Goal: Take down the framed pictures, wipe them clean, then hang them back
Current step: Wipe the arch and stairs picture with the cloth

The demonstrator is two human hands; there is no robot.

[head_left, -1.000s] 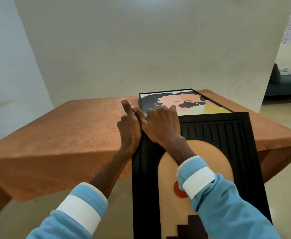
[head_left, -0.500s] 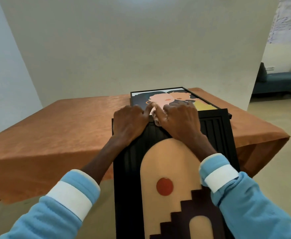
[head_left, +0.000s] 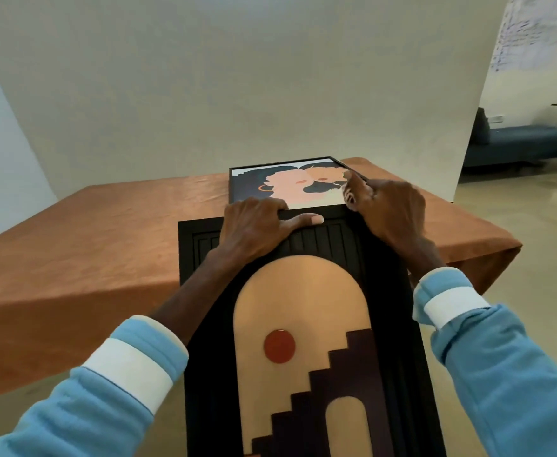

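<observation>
Orange cloth covers the worktop [head_left: 105,242], and two pictures are down on it. One is a big black-framed picture with a tan arch, a red dot and dark steps [head_left: 303,308]. Its far end rests on the worktop, and its near end sticks out off the near edge toward the person. The other is a small black-framed picture of two faces [head_left: 270,183]. It lies flat on the worktop, just past the far end of the big picture. I cannot tell if the two frames touch.

The left hand [head_left: 254,225] holds the far edge of the big picture near its middle. Its fingers curl over the edge and its thumb lies flat on the front. The right hand [head_left: 389,212] grips the far right corner of the same frame. Most of its fingers are curled, and one finger points out over the small picture.

A plain white wall [head_left: 237,94] stands behind the worktop, and a blue sofa [head_left: 521,143] sits far off on the right.

Taking down looks done for these two pictures. No wiping cloth shows in either hand, so I cannot tell if any wiping has been done. Hanging them back on the wall is left to do
</observation>
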